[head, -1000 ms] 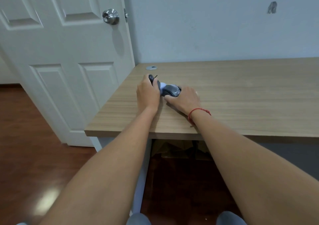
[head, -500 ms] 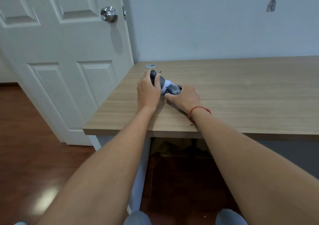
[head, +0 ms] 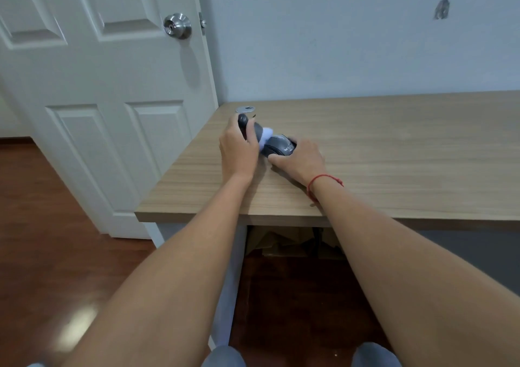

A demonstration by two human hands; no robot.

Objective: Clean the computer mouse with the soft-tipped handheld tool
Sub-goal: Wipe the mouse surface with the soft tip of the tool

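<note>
A dark grey computer mouse (head: 280,145) lies on the wooden desk (head: 394,147) near its left end. My right hand (head: 299,159) grips the mouse from the near right side; a red string circles that wrist. My left hand (head: 239,148) is closed round a grey handheld tool (head: 247,126) whose soft white tip (head: 266,137) presses against the mouse's left side. The tool's handle slants up to the far left, partly hidden by my fingers.
A round silver grommet cover (head: 245,109) sits at the desk's far left corner by the wall. A white panelled door (head: 112,113) with a metal knob (head: 177,26) stands left of the desk. Cardboard (head: 281,243) lies under the desk on a wooden floor.
The tool's handle has tilted up and away, showing more of its grey body and white tip against the mouse. My right hand has stayed on the mouse.
</note>
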